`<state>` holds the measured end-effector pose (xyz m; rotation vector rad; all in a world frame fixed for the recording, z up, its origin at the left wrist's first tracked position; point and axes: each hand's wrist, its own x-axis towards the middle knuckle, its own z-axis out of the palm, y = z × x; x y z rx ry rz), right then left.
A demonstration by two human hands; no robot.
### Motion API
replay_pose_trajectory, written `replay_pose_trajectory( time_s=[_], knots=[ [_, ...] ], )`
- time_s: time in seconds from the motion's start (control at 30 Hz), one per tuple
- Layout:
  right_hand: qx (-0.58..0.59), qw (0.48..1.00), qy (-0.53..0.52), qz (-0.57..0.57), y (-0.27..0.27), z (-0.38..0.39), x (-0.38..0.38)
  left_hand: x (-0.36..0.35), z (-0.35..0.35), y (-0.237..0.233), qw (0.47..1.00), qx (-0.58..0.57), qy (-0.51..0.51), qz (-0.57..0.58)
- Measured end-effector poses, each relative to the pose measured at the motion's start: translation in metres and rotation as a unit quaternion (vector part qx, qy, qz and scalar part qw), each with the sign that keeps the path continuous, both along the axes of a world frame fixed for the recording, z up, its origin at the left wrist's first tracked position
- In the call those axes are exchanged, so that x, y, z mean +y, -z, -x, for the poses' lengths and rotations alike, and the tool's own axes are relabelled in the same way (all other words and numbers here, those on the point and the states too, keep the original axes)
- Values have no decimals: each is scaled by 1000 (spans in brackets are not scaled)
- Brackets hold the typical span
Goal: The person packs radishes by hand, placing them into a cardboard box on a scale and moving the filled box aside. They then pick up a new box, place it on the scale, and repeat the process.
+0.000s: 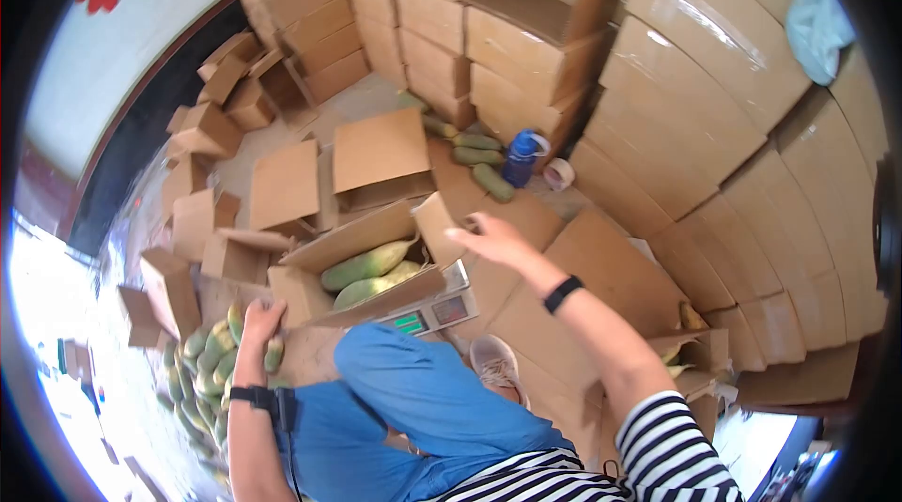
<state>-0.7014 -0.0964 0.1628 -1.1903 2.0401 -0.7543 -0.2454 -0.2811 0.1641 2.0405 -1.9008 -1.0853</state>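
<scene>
In front of my knees an open carton point(389, 300) sits on a digital scale point(448, 310) with a lit green display. Inside lie a few pale-green radishes point(368, 264), thick and tapered. At the carton's left end, my left hand point(262, 322) has its fingers curled at the edge of the left flap point(299, 295). My right hand point(492, 240) is beside the raised right flap point(436, 228), thumb and fingers apart, fingertips close to the cardboard.
A heap of radishes point(209, 366) lies by my left side. Empty cartons point(381, 150) stand ahead and to the left. More radishes point(477, 156), a blue bottle point(520, 160) and a tape roll point(559, 174) lie before stacked boxes point(658, 117). Another carton point(707, 352) is at right.
</scene>
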Motion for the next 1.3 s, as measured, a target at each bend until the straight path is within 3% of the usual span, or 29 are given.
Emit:
replay_pose_trajectory(
  time_s=[0.03, 0.1, 0.13, 0.17, 0.27, 0.4, 0.5, 0.57, 0.63, 0.7, 0.77, 0.9, 1.1, 1.17, 1.23, 1.3],
  knots=[
    [-39, 998, -31, -25, -11, -5, -8, 12, 13, -22, 998, 25, -5, -55],
    [-54, 998, -18, -9, 17, -17, -28, 23, 28, -31, 992, 83, -21, -94],
    [-12, 999, -19, -32, 15, -26, -31, 23, 31, -29, 992, 84, -12, -96],
    [-22, 999, 22, 20, 16, -38, -31, 23, 32, -30, 993, 79, 12, -82],
    [-29, 999, 36, -4, 15, -41, -22, 26, 38, -36, 996, 47, 64, -47],
    [-2, 999, 25, 47, 5, -27, 10, 39, 64, -48, 984, -66, 163, 30],
    [13, 998, 50, 47, -26, 13, 62, 64, 109, -78, 978, -5, 205, 29],
    [23, 996, 71, 43, -54, 44, 106, 98, 167, -122, 970, 4, 244, -2],
    [84, 990, 116, -3, -64, 76, 148, 108, 198, -97, 933, -61, 348, 67],
    [128, 978, 156, -51, -75, 101, 190, 140, 249, -94, 921, -47, 383, 48],
    [139, 974, 178, 10, -66, 130, 237, 173, 295, -69, 905, -58, 414, 78],
    [268, 923, 228, -153, -71, 172, 313, 247, 376, -23, 899, -22, 437, -10],
    [344, 877, 276, -192, -50, 216, 416, 352, 437, 37, 906, 19, 408, -110],
    [349, 863, 280, -234, -28, 227, 443, 371, 441, 45, 889, 21, 431, -153],
    [357, 858, 245, -277, 0, 228, 459, 372, 442, 31, 831, -15, 526, -180],
    [368, 841, 319, -236, 38, 229, 484, 363, 435, -7, 812, 43, 551, -187]
  ],
)
